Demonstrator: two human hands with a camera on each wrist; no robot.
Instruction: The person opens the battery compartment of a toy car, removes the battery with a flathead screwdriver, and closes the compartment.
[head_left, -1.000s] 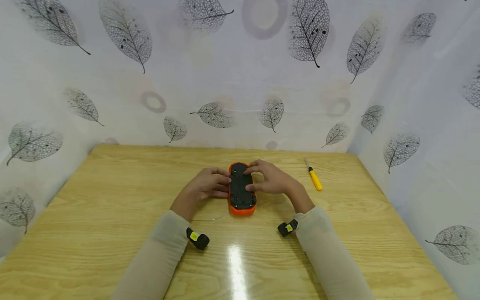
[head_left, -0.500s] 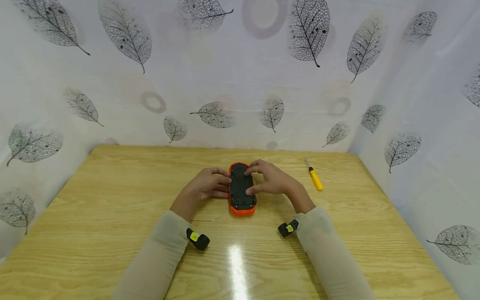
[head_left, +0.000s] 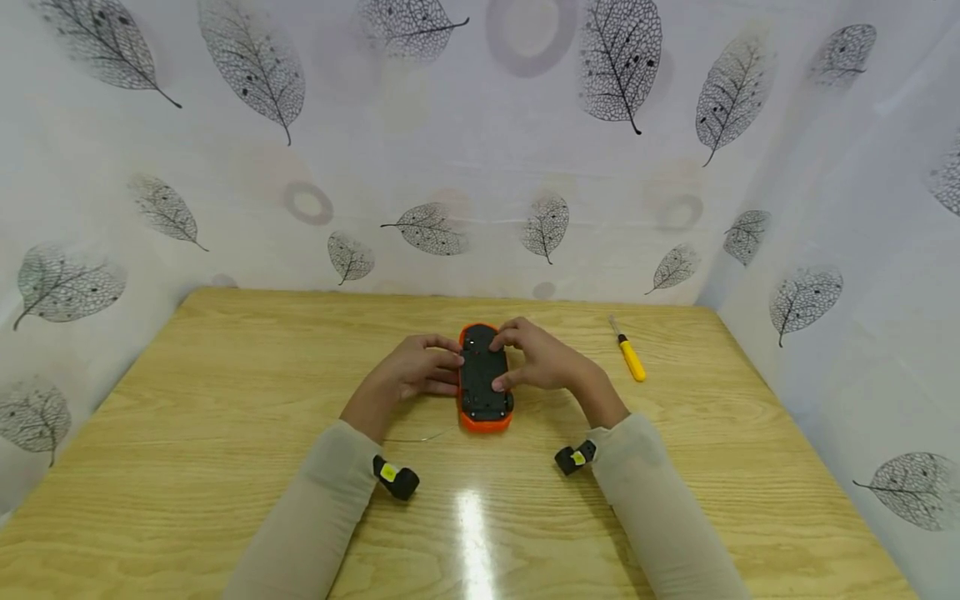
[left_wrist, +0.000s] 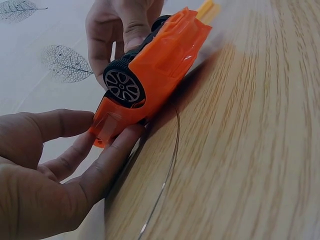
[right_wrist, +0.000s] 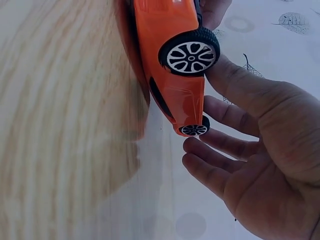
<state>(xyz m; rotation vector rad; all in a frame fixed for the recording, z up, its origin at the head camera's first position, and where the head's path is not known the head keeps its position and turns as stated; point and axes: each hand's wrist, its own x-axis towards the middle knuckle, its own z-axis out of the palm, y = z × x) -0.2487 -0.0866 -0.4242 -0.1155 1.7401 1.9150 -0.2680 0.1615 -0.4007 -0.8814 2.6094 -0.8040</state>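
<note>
An orange toy car (head_left: 486, 423) lies upside down on the table, its black underside (head_left: 482, 375) facing up. Beside its left edge is my left hand (head_left: 420, 367), with the car's orange end (left_wrist: 111, 122) held between the digits in the left wrist view. My right hand (head_left: 543, 358) rests thumb and fingertips on the right part of the underside. From the right wrist, the thumb (right_wrist: 237, 85) is against the car by a spoked wheel (right_wrist: 191, 57), while the other fingers spread loosely beyond it. A thin wire (left_wrist: 165, 187) trails over the wood near the car.
A yellow-handled screwdriver (head_left: 632, 360) lies to the right, its shaft pointing toward the back. Leaf-patterned cloth (head_left: 450, 150) walls in the wooden table (head_left: 247, 367) at the back and sides. Light glares off the front wood.
My right thumb has slid slightly nearer to me along the underside. The car and my left hand have stayed almost still.
</note>
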